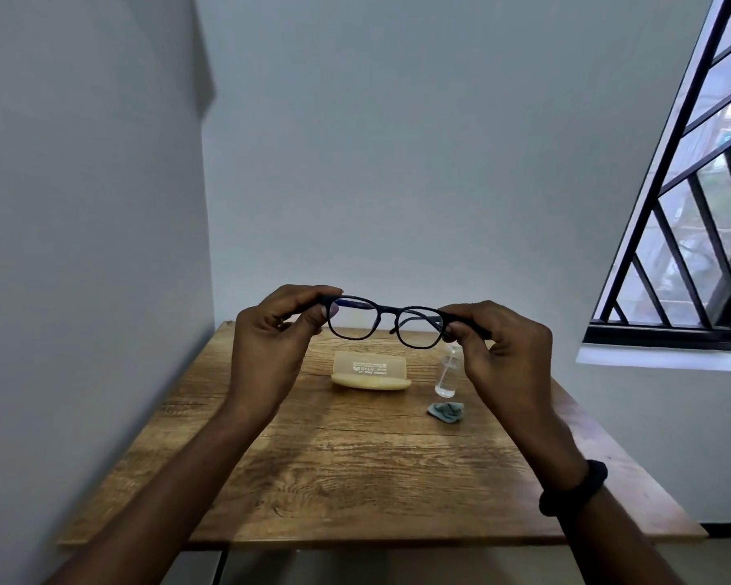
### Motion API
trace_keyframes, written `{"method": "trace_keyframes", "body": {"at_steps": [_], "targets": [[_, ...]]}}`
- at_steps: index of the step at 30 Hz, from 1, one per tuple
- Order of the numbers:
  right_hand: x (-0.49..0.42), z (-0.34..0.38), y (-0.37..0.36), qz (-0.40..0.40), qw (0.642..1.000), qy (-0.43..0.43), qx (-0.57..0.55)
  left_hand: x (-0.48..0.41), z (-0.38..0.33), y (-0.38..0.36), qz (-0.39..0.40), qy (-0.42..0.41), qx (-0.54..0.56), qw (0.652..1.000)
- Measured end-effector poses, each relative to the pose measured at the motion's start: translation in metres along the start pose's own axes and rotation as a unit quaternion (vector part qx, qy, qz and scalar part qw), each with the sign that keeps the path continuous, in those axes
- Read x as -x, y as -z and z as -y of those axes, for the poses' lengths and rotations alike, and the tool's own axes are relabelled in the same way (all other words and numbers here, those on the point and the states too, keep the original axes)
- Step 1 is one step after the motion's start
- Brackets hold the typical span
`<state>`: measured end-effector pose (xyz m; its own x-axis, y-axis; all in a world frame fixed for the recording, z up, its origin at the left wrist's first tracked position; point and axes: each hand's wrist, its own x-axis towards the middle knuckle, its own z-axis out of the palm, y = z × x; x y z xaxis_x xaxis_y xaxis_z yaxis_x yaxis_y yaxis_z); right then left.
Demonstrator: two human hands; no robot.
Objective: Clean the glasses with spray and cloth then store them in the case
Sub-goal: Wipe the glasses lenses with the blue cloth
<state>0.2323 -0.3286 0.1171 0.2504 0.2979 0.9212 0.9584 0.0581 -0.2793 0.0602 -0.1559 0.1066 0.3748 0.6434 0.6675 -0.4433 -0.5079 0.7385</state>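
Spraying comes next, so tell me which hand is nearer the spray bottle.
Right. The right hand, pinching one end of the glasses, hangs just above the spray bottle, covering its top in view. The left hand pinches the other end, left of the case.

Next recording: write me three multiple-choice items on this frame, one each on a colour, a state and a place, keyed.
1. Colour of the glasses frame? A) red B) black C) white
2. State of the case? A) open, lid raised B) shut C) upside down
3. Where is the cloth? A) inside the case B) draped over the glasses C) on the table, in front of the spray bottle
Key: 1 B, the frame shows black; 2 A, its lid stands up behind the base; 3 C, it lies crumpled on the table, nearer the camera than the spray bottle.
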Motion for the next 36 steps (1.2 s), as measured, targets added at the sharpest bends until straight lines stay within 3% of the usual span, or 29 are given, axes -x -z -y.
{"method": "trace_keyframes", "body": {"at_steps": [9,21,36], "targets": [[0.002,-0.001,-0.001,-0.042,0.980,-0.105,-0.161,-0.001,0.001,-0.004,0.008,-0.016,-0.029,0.999],[0.003,-0.001,-0.005,-0.071,0.923,-0.196,-0.322,0.001,0.004,-0.006,0.026,-0.030,-0.019,0.999],[0.009,-0.012,-0.007,-0.088,0.910,-0.221,-0.339,0.001,0.018,-0.013,0.043,-0.028,-0.021,0.998]]}}
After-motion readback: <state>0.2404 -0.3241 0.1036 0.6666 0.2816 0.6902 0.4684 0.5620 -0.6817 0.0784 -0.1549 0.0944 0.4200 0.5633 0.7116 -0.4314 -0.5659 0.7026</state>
